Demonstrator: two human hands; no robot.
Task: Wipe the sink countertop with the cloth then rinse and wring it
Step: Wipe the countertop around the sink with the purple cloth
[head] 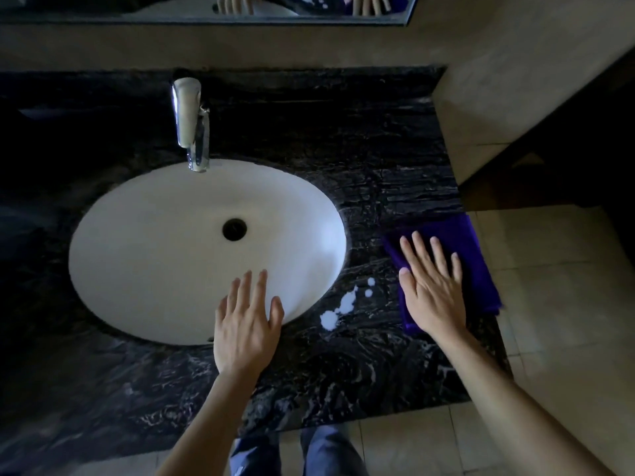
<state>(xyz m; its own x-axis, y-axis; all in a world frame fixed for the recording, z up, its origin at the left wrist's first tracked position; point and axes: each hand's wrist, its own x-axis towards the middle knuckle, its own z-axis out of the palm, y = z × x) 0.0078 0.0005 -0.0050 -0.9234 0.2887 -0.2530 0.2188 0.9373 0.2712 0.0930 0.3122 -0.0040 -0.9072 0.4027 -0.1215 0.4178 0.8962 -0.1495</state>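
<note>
The right hand (433,293) lies flat with its fingers spread, palm down on the purple cloth (457,266), gripping nothing, just pressing on it. The cloth sits folded at the counter's right edge, toward the front, one side reaching the edge itself. The left hand (244,327) is open too, fingers loosely spread, over the front rim of the white oval sink (165,249); whether it touches the rim I cannot tell. Between the two hands, on the dark veined stone countertop (371,159), a few white splashes (343,305) lie just beside the sink's front right curve. A chrome faucet (190,121) stands at the counter's back edge, its spout over the basin. Above runs a mirror (206,8); beige tiled wall (515,63) and floor (556,304) close the room on the right.
</note>
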